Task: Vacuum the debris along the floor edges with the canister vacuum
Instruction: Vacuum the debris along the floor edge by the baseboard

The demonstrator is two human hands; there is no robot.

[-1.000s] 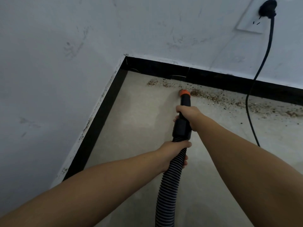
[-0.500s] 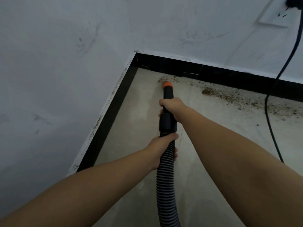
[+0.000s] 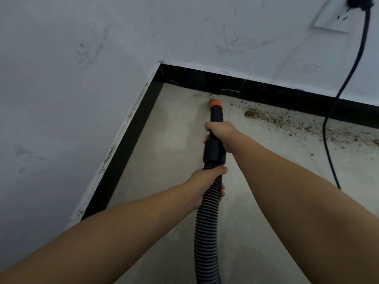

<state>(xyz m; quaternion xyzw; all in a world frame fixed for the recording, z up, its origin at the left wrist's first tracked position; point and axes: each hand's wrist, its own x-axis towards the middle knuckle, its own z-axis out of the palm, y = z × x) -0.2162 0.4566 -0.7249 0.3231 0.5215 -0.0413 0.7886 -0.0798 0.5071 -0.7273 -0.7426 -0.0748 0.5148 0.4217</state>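
Item: edge vacuuming, in progress, judged roughly at the early-to-middle stage. Nozzle, orange-tipped, set low on the floor just short of the black skirting along the far wall, near the corner. Right hand: fingers curled round the black tube behind the tip. Left hand: fingers and thumb wrapped round the ribbed hose just below the cuff; the hose runs down out of view, and the canister itself is not in view. Debris: a thin scatter lies left of the tip by the skirting; immediately right of the tip a short stretch looks mostly clear apart from specks; beyond that a dense brown band runs rightward along the skirting to the picture edge. Left-wall edge: looks free of loose debris, though the skirting top is stained. Remaining, by appearance: the small patch left of the tip and the whole right-hand band. Cord: black, hanging from a wall socket and crossing that band; likely to need working around.
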